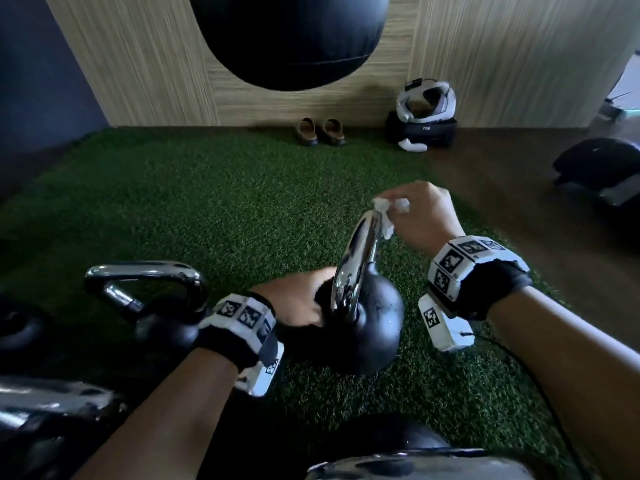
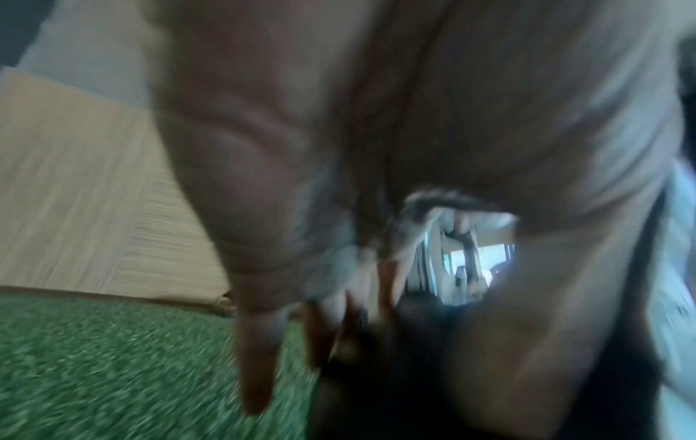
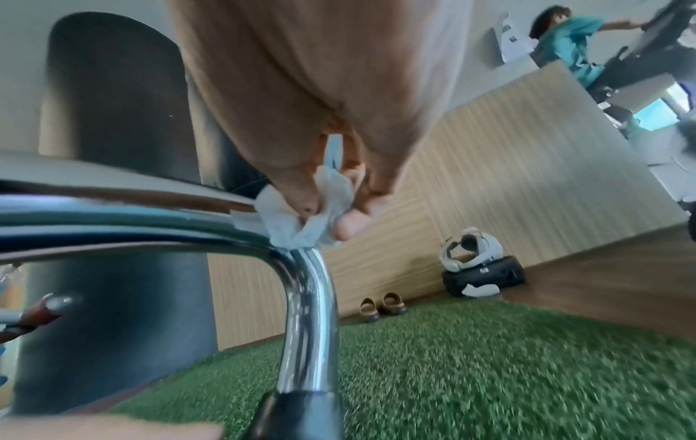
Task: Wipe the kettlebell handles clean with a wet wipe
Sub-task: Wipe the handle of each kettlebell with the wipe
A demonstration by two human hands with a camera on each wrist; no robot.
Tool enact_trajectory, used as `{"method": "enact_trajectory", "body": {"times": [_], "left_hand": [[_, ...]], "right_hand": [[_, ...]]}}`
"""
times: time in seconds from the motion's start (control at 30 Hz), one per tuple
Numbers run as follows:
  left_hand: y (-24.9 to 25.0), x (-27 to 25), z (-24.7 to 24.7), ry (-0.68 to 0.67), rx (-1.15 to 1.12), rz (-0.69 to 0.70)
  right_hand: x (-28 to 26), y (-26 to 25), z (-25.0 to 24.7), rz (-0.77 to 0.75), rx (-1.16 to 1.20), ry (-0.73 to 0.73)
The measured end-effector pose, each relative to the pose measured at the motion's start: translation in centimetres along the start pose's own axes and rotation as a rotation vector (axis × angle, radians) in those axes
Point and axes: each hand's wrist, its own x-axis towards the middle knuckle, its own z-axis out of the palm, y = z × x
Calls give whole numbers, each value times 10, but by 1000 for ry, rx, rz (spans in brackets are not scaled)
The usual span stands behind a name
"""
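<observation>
Centrally, between the two hands, a kettlebell (image 1: 360, 323) stands on green artificial turf (image 1: 225, 202). Its body is a rounded black ball with a matte, slightly dusty surface; its handle (image 1: 356, 258) is a polished chrome loop of round bar that mirrors the room.

The right hand (image 1: 426, 216) is above the far top corner of the loop, fingers curled, pinching a crumpled white wet wipe (image 1: 386, 216). In the right wrist view the wipe (image 3: 297, 220) is soft and creased, bunched between thumb and fingertips (image 3: 350, 226) and touching the bend of the chrome handle (image 3: 305, 297).

The left hand (image 1: 298, 303) lies against the near-left side of the ball at the handle base. How far its fingers close cannot be told: the ball hides them in the head view, and the left wrist view is heavily blurred.

Left of the left hand stands a second kettlebell (image 1: 156, 306), black ball with chrome loop. Both wrists carry black straps with white blocks printed with black square marker patterns.

Beyond the right hand, at the foot of a wood-grain wall panel (image 1: 485, 64), a white headset (image 1: 426, 98) rests on a black case (image 1: 420, 133) bearing small white lettering too small to read. A pair of brown slip-on shoes (image 1: 320, 131) sits to its left. A black, smooth, rounded punching bag (image 1: 287, 39) hangs above.
</observation>
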Motion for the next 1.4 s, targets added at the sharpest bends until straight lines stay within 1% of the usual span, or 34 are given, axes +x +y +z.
{"method": "enact_trajectory", "body": {"times": [0.03, 0.1, 0.13, 0.17, 0.2, 0.23, 0.27, 0.3, 0.37, 0.43, 0.5, 0.6, 0.73, 0.83, 0.9, 1.0, 1.03, 1.17, 1.4], "left_hand": [[8, -8, -13, 83, -38, -27], [26, -25, -28, 334, -189, -27], [37, -33, -30, 392, -234, -27], [51, -39, -30, 403, -218, -20], [63, -43, -25, 382, -118, -7], [71, -42, -16, 378, 28, -3], [75, -38, -7, 421, 155, -9], [78, -35, -1, 484, 226, -17], [80, -30, 5, 563, 239, -29], [80, -29, 6, 559, 185, -20], [77, -30, 3, 520, 158, 5], [70, -30, -8, 416, 170, 49], [55, -25, -32, 332, 280, 126], [45, -14, -51, 228, 363, 174], [44, -8, -62, 181, 408, 183], [45, 0, -70, 171, 424, 153], [44, 1, -71, 168, 432, 142], [42, 0, -72, 179, 455, 120], [31, 3, -73, 207, 441, 199]], "right_hand": [[3, -6, -2, -87, -27, -49], [9, -17, -5, -248, -173, -265], [11, -22, -7, -319, -300, -365], [13, -27, -8, -373, -427, -437], [13, -32, -10, -416, -526, -483], [14, -37, -13, -441, -573, -511], [13, -41, -16, -459, -593, -527], [13, -43, -18, -477, -606, -535], [10, -44, -19, -509, -628, -530], [8, -42, -19, -511, -634, -515], [6, -40, -19, -490, -634, -498], [3, -35, -22, -443, -590, -469], [-6, -23, -32, -329, -495, -424], [-17, -16, -41, -297, -504, -438], [-24, -13, -45, -270, -500, -443], [-33, -4, -44, -193, -483, -400], [-37, -3, -45, -189, -470, -391], [-45, -5, -46, -116, -442, -384], [-40, -8, -45, -31, -405, -365]]}}
